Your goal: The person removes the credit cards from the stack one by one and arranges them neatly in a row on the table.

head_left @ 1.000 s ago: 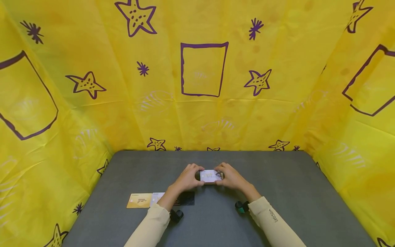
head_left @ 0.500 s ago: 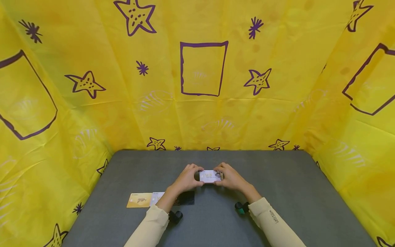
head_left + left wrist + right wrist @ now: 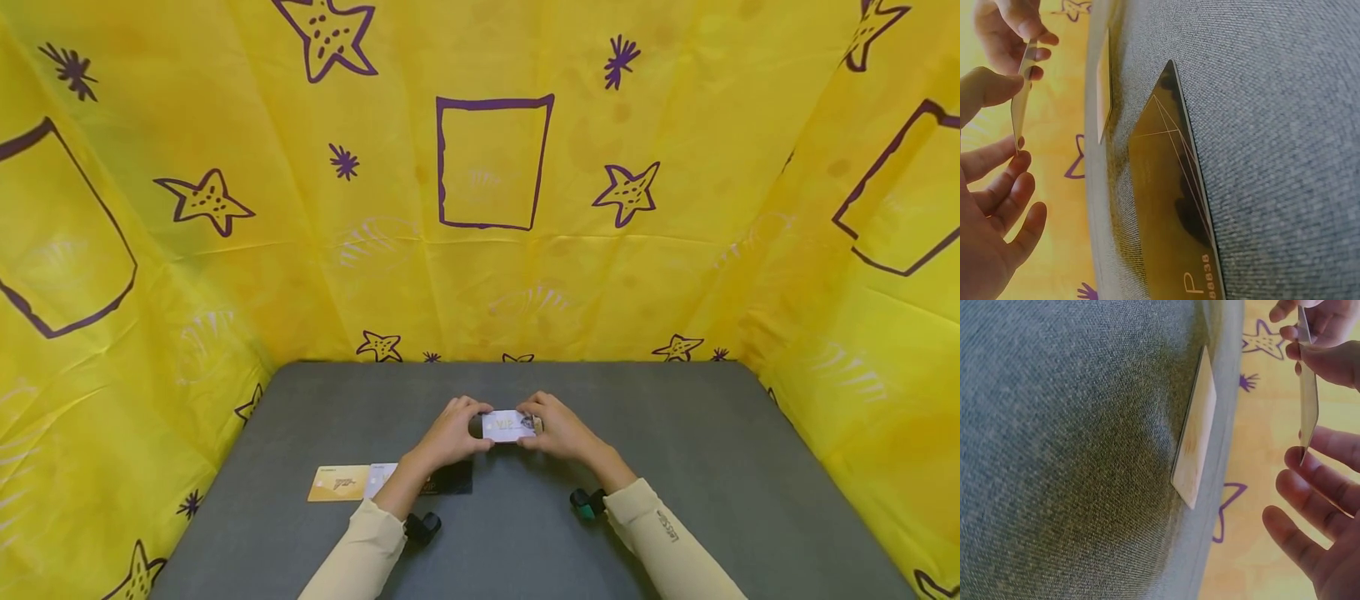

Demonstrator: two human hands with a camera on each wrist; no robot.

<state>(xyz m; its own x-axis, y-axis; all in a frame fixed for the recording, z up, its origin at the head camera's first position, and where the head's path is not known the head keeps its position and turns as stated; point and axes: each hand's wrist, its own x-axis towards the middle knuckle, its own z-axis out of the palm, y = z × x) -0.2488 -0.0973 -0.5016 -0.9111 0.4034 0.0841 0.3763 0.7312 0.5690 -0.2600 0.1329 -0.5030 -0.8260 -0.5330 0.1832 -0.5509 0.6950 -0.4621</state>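
Note:
My left hand [image 3: 454, 433] and right hand [image 3: 557, 429] pinch opposite ends of a white VIP card [image 3: 506, 426] between thumbs and fingers. In both wrist views this card [image 3: 1020, 100] is raised above the table, seen nearly edge-on. Another card [image 3: 1196, 437] lies on the table below it, covered by the held one in the head view. To the left, a gold card [image 3: 339, 484], a white card [image 3: 378, 477] and a black card [image 3: 454, 478] lie in a row, the middle one partly hidden by my left forearm.
A dark grey table [image 3: 637, 467] spreads under the hands. Yellow cloth [image 3: 480, 283] with purple starfish drawings hangs behind it and on both sides. Black wrist cameras [image 3: 587, 504] hang beneath the sleeves [image 3: 652, 525].
The held card and both hands have shifted very slightly left. The grip at both ends stays the same, and the row of cards lies as before.

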